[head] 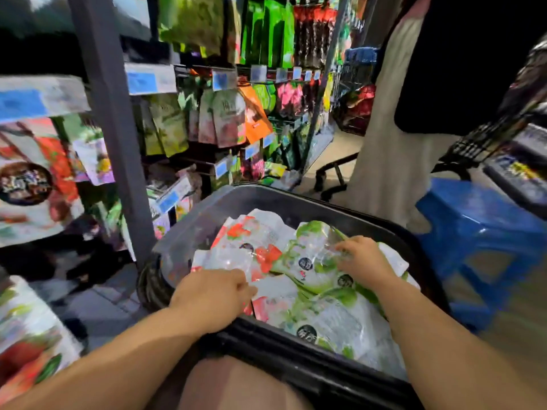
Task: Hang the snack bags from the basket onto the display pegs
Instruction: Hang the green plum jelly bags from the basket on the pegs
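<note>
Head view, grips (pixel 213 294) on snack bags (pixel 313 279), lettering blurred

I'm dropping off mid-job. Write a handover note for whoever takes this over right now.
Left hand: pinches the edge of a red-and-white plastic snack bag inside the black plastic basket.
Right hand: grips a green-and-white plastic snack bag, also in the basket.
Done: neither bag is lifted out yet; the pegged display rack already carries other bags.
Left: lift each bag and hang it on a peg; many more bags lie in the basket.
</note>
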The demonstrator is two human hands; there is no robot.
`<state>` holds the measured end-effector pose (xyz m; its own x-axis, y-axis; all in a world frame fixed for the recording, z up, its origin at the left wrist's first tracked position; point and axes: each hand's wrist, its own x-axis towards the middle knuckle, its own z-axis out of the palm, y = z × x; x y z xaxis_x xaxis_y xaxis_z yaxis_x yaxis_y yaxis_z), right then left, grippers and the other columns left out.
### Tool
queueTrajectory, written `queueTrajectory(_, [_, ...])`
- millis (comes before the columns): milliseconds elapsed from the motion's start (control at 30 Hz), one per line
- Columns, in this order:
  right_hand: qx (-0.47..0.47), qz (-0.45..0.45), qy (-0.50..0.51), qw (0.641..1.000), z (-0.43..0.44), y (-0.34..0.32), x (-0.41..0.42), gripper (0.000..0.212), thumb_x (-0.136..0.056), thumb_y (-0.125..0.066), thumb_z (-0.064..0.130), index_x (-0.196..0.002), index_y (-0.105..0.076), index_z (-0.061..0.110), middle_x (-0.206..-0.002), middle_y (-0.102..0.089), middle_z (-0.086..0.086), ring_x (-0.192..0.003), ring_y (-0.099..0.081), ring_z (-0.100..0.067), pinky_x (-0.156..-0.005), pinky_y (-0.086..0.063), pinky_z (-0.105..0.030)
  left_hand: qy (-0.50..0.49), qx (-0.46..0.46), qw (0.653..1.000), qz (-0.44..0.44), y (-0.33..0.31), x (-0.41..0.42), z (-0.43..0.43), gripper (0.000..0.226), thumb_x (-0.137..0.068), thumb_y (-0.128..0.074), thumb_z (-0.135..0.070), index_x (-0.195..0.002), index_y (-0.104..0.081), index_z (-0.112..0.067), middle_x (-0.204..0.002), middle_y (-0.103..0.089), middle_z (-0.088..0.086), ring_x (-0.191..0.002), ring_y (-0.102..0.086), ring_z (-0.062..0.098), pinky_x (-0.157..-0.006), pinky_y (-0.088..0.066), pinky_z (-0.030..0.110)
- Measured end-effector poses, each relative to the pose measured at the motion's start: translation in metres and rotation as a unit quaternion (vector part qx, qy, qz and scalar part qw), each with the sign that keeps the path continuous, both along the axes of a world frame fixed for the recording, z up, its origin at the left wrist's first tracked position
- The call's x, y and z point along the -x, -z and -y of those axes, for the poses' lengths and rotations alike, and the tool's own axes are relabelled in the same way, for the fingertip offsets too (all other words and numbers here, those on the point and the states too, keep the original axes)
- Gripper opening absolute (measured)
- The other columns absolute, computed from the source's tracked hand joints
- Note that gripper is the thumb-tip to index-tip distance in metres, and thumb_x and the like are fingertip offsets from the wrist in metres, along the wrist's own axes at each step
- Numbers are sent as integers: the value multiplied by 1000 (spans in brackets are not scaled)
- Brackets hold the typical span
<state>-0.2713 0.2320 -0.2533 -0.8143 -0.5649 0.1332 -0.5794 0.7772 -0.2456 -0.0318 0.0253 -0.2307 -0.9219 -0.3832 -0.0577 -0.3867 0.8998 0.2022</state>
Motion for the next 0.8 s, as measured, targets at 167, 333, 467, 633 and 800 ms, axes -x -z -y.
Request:
queueTrajectory(167, [-10, -39, 58, 998, -1, -2, 7, 43, -78, -69, 31, -121, -68, 32, -124, -59, 0, -121, -52, -27, -100, -43, -39, 8, 10, 1000, 22, -4, 1, -1, 44, -97, -28, -61, -78, -46, -26, -98, -62, -3, -90, -54, 21, -73, -38, 31])
queueTrajectory(333, [-6, -24, 100, 995, -2, 3, 15, 60, -87, -70, 35, -140, -47, 23, -138, -49, -4, -127, -48, -27, -105, -35, -40, 5, 1, 1000, 28, -6, 0, -5, 45, -98, -28, -59, -75, -46, -26, -80, -51, -5, -83, -48, 18, -68, -34, 32])
queueTrajectory(467, [-80, -45, 107, 990, 6, 3, 24, 39, -95, -57, 44, -130, -58, 27, -129, -59, -2, -119, -55, -26, -92, -38, -38, 1, -6, 999, 33, -6, 1, -5, 46, -98, -28, -60, -71, -43, -25, -76, -49, -5, -82, -49, 18, -68, -35, 31])
queueTrajectory(633, [-113, -55, 137, 983, 10, 7, 27, 30, -103, -38, 38, -111, -67, 35, -104, -70, 4, -98, -62, -24, -78, -34, -35, -3, -9, 1000, 23, -5, 2, -4, 46, -97, -31, -60, -71, -44, -24, -78, -53, -4, -82, -51, 17, -67, -35, 31])
queueTrajectory(800, [-71, -96, 156, 981, 8, 12, 29, 31, -104, -38, 32, -91, -65, 25, -89, -68, 2, -86, -60, -26, -76, -34, -36, -6, -18, 999, 31, -3, 4, -1, 45, -96, -32, -60, -71, -45, -26, -80, -55, -4, -83, -54, 16, -69, -38, 31])
